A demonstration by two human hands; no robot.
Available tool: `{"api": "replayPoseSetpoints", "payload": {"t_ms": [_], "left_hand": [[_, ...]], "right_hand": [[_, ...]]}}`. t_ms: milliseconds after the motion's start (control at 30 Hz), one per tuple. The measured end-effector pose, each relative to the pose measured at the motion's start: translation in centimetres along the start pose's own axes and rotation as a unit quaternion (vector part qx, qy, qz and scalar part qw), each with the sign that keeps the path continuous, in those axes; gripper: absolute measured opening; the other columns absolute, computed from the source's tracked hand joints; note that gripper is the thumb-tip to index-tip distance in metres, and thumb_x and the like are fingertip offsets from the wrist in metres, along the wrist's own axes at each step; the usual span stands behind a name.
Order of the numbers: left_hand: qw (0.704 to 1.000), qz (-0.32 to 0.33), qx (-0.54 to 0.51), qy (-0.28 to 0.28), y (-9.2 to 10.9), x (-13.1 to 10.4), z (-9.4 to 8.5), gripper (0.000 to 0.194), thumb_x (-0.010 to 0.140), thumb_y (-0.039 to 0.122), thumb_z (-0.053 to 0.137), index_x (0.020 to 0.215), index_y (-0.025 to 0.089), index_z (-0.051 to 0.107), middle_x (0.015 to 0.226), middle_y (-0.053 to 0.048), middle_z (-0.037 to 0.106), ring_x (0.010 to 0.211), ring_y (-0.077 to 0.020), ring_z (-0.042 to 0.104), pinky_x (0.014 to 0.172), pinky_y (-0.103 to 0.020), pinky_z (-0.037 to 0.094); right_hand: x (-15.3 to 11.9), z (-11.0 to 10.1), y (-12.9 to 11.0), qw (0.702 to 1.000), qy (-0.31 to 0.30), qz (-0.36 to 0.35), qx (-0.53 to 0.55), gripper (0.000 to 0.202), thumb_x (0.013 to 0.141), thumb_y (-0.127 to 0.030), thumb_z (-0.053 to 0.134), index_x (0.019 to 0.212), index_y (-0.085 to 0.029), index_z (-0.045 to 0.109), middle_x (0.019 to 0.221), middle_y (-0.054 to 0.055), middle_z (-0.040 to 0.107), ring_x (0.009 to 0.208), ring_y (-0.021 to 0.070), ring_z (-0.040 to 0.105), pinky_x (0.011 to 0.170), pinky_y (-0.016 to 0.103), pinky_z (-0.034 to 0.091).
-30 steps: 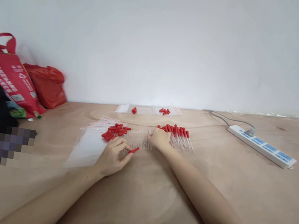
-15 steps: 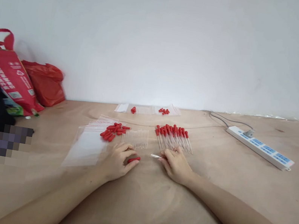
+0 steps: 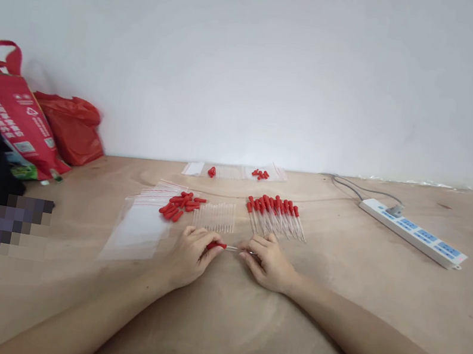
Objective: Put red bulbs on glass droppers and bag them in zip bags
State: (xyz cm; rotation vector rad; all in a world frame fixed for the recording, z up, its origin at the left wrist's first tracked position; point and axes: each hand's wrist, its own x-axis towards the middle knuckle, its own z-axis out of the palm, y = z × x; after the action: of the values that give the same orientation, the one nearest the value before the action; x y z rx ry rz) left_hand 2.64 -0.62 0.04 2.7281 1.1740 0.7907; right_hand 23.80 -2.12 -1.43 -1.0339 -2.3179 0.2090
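Pinching a rubbery red cap [image 3: 217, 246] and slender tube [image 3: 232, 247].

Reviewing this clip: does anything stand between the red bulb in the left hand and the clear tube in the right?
Nothing visible does. The clear tube, held by the right hand, spans the gap to the red bulb in the left hand. The pile of red bulbs and row of clear tubes lie beyond, off that line.

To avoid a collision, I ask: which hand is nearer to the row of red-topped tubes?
Right hand: just in front of the red-topped tubes. Left hand: farther, in front and to their left.
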Motion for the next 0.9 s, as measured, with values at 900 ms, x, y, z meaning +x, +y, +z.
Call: {"api": "replayPoseSetpoints", "payload": {"t_ms": [900], "left_hand": [[0.997, 0.071, -0.034, -0.001, 0.59, -0.19, -0.06, 0.018, 0.086, 0.022, 0.042, 0.079, 0.019, 0.058, 0.074, 0.0, 0.067, 0.07, -0.0134, 0.059, 0.072, -0.032, 0.032]], "right_hand": [[0.24, -0.18, 0.74, 0.996, -0.009, -0.067, -0.062, 0.02, 0.087, -0.026, 0.043, 0.096, -0.022, 0.06, 0.08, 0.001, 0.063, 0.068, 0.0103, 0.052, 0.069, 0.029, 0.021]]}}
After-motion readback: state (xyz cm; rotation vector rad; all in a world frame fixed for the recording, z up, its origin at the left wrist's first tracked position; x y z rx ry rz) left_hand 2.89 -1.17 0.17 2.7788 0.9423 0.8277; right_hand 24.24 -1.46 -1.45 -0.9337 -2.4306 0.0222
